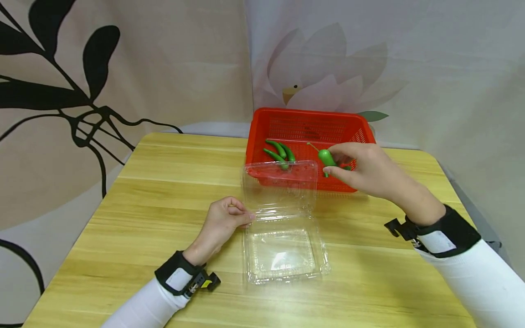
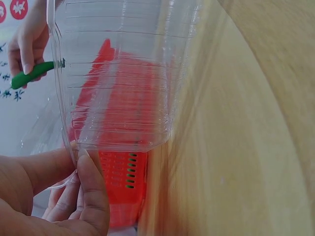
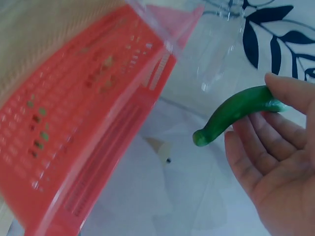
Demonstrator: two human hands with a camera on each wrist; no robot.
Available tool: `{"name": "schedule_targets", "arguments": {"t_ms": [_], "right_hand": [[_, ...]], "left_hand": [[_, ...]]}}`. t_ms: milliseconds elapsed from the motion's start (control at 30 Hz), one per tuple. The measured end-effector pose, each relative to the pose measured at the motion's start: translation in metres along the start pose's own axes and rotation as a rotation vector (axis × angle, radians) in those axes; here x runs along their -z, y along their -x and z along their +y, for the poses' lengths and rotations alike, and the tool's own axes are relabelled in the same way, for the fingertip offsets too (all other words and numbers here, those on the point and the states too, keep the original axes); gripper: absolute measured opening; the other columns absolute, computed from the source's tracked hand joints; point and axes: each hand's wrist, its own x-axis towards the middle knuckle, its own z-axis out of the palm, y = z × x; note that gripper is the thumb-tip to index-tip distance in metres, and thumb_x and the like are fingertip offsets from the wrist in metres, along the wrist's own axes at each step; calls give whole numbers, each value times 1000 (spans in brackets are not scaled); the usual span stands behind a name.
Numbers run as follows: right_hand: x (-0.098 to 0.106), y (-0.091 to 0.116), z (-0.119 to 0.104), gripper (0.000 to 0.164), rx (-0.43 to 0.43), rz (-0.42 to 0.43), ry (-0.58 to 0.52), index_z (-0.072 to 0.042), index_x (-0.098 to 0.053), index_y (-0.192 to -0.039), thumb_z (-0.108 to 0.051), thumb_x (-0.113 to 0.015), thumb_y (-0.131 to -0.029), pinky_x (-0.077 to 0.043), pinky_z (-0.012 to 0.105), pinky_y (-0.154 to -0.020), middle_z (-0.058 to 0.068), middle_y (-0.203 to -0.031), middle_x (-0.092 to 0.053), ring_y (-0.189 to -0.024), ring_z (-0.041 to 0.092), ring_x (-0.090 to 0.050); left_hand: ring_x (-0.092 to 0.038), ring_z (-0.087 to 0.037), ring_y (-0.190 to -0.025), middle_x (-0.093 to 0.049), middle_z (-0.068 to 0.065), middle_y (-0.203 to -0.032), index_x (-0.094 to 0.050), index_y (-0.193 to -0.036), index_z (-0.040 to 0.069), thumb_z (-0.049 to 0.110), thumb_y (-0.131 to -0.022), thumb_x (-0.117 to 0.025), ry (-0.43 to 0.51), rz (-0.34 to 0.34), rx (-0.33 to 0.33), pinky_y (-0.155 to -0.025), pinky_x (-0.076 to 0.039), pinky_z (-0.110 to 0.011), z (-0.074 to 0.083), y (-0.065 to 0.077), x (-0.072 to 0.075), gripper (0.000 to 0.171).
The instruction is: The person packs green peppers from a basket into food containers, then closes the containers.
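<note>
My right hand [image 1: 369,171] pinches a green chili pepper [image 1: 326,157] between thumb and fingers, above the right part of a red plastic basket [image 1: 257,125]. In the right wrist view the curved pepper [image 3: 231,113] points away from the palm. With thumb and fingers, my left hand [image 1: 223,223] pinches the left edge of a clear plastic clamshell box [image 1: 283,279] near its hinge. The box stands open, its base on the table and its raised lid [image 1: 279,189] in front of the basket. More green chili peppers [image 1: 290,152] lie in the basket, partly behind the lid.
The wooden table [image 1: 164,182] carries the basket near its back edge and the box in front of it. Behind hangs a pale cloth [image 1: 184,59] printed with dark leaves and a lotus. Both wrists wear black straps with small cameras.
</note>
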Motion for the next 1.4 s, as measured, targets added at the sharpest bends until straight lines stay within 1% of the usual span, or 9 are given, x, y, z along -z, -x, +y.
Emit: {"name": "schedule_targets", "arguments": {"t_ms": [133, 300, 400, 567, 800, 967, 1033, 1133, 1400], "right_hand": [[-12, 2, -11, 27, 57, -16, -5, -7, -75, -112, -8, -86, -87, -58, 35, -69, -2, -96, -74, -85, 9, -67], [-28, 7, -23, 29, 126, -52, -15, -5, -76, -114, -10, -87, -87, -60, 31, -70, 0, -99, -74, -85, 10, -67], [-39, 10, -31, 30, 125, -111, -29, -7, -76, -116, -13, -86, -89, -59, 30, -70, -2, -101, -73, -85, 9, -64], [-60, 14, -43, 31, 117, -209, -91, -10, -74, -118, -15, -85, -90, -61, 30, -77, -6, -102, -71, -89, 7, -65], [-87, 18, -54, 20, 173, -327, -128, -8, -75, -111, -12, -82, -93, -60, 27, -82, -5, -101, -72, -90, 8, -65], [-101, 19, -59, 8, 193, -401, -95, -13, -71, -98, -13, -79, -95, -53, 22, -71, -9, -86, -64, -77, 5, -57], [-106, 19, -61, 12, 181, -442, -76, -15, -67, -92, -14, -79, -95, -47, 21, -66, -10, -80, -58, -71, 5, -51], [-113, 20, -62, 16, 164, -503, -48, -16, -64, -88, -13, -79, -95, -44, 22, -63, -11, -77, -55, -68, 4, -47], [-124, 22, -64, 23, 122, -607, 1, -15, -61, -83, -12, -82, -92, -42, 24, -62, -9, -75, -52, -67, 6, -45]], "left_hand": [[-74, -22, -82, -77, -18, -90, -60, -97, -4, -10, -87, -79, -9, 5, 3, -76, -64, -33, 0, 0, 0, 22], [-74, -22, -82, -77, -18, -90, -60, -97, -4, -9, -87, -79, -11, 3, 2, -76, -64, -33, 1, 0, 0, 22], [-75, -23, -83, -77, -18, -92, -60, -97, -3, -9, -88, -79, -11, 2, -6, -76, -63, -32, 1, 0, 0, 21], [-75, -24, -85, -77, -19, -93, -60, -98, -4, -9, -88, -78, -9, 4, -9, -76, -63, -32, 1, 0, 0, 21], [-75, -23, -83, -77, -17, -91, -61, -98, -4, -10, -87, -78, -8, 6, -8, -75, -64, -32, 0, 1, 0, 21], [-75, -22, -85, -77, -18, -93, -61, -98, -4, -9, -88, -78, -9, 4, -6, -75, -63, -31, 0, 1, 0, 21], [-75, -22, -86, -77, -18, -94, -61, -98, -4, -9, -88, -78, -11, 2, -5, -76, -63, -30, 1, 2, 0, 21], [-75, -23, -87, -77, -19, -94, -61, -98, -4, -9, -88, -78, -8, 0, -4, -76, -63, -30, 1, 3, 0, 21], [-75, -23, -87, -77, -19, -95, -60, -98, -4, -10, -88, -78, -1, 1, -11, -76, -63, -30, 0, 3, 0, 21]]}}
